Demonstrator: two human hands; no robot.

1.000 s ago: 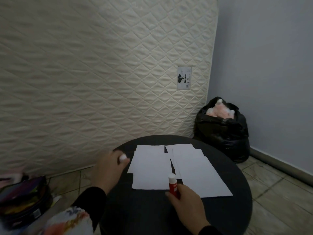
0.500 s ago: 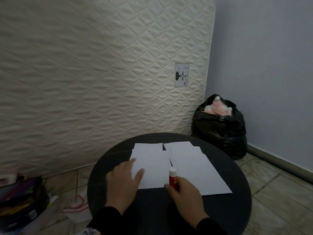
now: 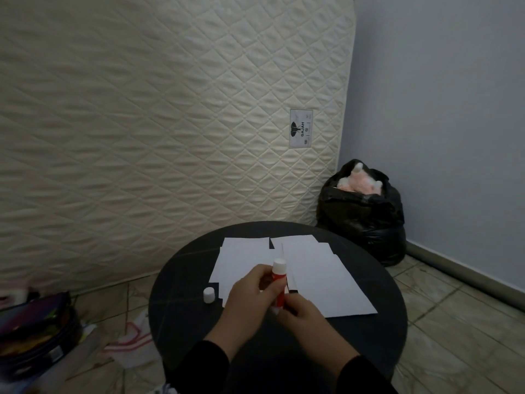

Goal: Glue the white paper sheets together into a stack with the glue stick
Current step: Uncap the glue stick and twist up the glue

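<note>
A red glue stick (image 3: 279, 290) with a white top stands upright above the near edge of the papers. My left hand (image 3: 250, 291) grips its upper part and my right hand (image 3: 302, 315) pinches its lower end. A small white cap (image 3: 208, 294) lies on the round black table (image 3: 181, 314), left of the sheets. White paper sheets lie in two overlapping groups: a left group (image 3: 241, 257) and a larger right group (image 3: 324, 282). My hands hide the near edges of the left group.
A quilted mattress (image 3: 170, 123) leans upright behind the table. A black bag (image 3: 363, 223) with pink stuff sits in the corner to the right. A dark pouch (image 3: 34, 334) and a cloth (image 3: 127, 342) lie on the tiled floor to the left.
My left hand left the paper and took hold of the glue stick beside my right hand. A white cap now lies on the table left of the sheets.
</note>
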